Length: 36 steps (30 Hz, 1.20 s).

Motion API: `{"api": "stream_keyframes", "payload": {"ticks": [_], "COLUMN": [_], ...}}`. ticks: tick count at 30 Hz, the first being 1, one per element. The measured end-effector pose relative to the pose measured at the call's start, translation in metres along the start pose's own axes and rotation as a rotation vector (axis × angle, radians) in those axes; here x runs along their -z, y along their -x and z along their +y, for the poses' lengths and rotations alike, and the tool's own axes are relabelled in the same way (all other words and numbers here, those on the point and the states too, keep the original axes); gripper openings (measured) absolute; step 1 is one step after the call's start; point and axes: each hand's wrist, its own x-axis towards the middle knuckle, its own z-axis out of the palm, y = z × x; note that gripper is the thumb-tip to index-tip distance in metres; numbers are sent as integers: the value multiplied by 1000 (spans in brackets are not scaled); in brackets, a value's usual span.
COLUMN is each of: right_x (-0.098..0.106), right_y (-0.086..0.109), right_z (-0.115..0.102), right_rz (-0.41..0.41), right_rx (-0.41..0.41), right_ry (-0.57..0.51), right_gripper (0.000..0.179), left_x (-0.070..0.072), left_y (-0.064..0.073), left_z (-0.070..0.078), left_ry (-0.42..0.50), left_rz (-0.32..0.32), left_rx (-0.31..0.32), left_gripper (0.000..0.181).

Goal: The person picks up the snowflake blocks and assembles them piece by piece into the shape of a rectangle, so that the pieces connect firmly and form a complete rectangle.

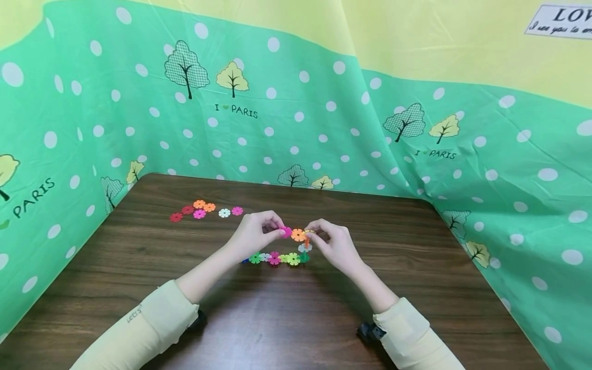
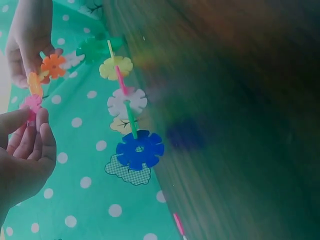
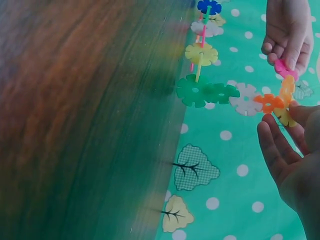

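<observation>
A chain of flower-shaped interlocking discs hangs bent between both hands. My left hand (image 1: 250,237) pinches the pink disc (image 1: 287,233) at one end between thumb and fingers. It joins an orange disc (image 1: 298,235). Just right of that, my right hand (image 1: 336,247) grips a yellow disc (image 3: 285,118), partly hidden by its fingers. From there another orange disc (image 3: 268,103), a white disc (image 3: 245,99) and green discs (image 3: 195,90) lead round the corner. The nearer row runs left through a yellow-green disc (image 1: 293,259) and a magenta disc (image 1: 275,258) to a blue disc (image 2: 140,150).
On the dark wooden table (image 1: 152,288), loose discs lie at the back left: red discs (image 1: 176,217), orange discs (image 1: 199,204), pink discs (image 1: 237,210) and a white disc (image 1: 224,213). A green and yellow dotted curtain (image 1: 259,133) surrounds the table's back and sides.
</observation>
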Motion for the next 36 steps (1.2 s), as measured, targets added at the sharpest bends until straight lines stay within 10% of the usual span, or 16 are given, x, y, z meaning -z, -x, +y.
{"api": "stream_keyframes", "payload": {"ticks": [36], "right_x": [-1], "right_y": [-2], "right_z": [-5], "right_rz": [-109], "right_rx": [-9], "right_ry": [-85], "right_gripper": [17], "left_x": [-10], "left_y": [6], "left_z": [-1], "left_ry": [-48], "left_rz": [74], "left_rx": [-86], "left_gripper": [9]}}
